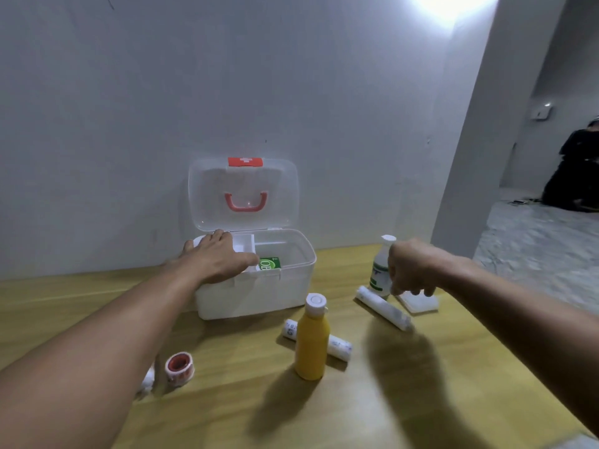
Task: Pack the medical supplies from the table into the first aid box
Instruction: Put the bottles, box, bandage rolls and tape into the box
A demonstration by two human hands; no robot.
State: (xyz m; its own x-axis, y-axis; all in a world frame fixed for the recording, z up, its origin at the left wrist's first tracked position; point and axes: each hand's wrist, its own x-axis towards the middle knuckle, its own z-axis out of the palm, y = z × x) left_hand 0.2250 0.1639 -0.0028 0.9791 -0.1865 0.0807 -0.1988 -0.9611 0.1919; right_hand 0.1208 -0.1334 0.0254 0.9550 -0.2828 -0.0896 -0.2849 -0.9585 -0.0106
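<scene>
The white first aid box (259, 296) stands open against the wall, its clear lid with a red handle raised. A green packet (269, 264) lies inside, touched by my left hand (217, 257), which rests flat over the box's front left rim. My right hand (416, 270) hovers with fingers curled down over a white gauze pad (419, 304), in front of a clear bottle (382, 267). Beside it lies a bandage roll (385, 309). A yellow bottle (311, 338) stands upright in front of another bandage roll (340, 346). A red tape roll (179, 367) sits near my left forearm.
The wooden table (356, 400) runs along a white wall. A white item (147, 380) lies partly hidden under my left forearm. A pillar stands to the right, and a person in dark clothes (573, 176) sits on the floor far right.
</scene>
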